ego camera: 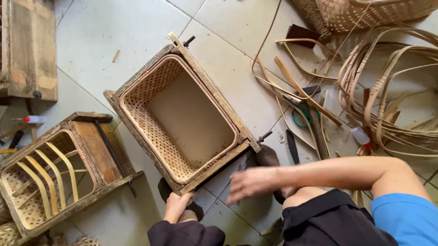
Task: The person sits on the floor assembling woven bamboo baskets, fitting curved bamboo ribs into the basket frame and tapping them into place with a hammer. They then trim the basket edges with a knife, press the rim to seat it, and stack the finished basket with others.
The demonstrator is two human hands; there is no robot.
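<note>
Woven basket (180, 119) sits inside wooden mould frame (208, 90) on tiled floor (110, 29) — centre of view. Left hand (177, 206) clamps frame's near corner. Right hand (251, 183) blurred, fingers spread, holds nothing — just beside frame edge.

The right arm comes in from 4 o'clock, bare below a short blue sleeve, bent at the elbow, and the forearm stretches toward 9 o'clock. The right hand (252, 183) is at 6 o'clock of the view, palm down, fingers spread and loose, gripping nothing; it looks blurred
</note>
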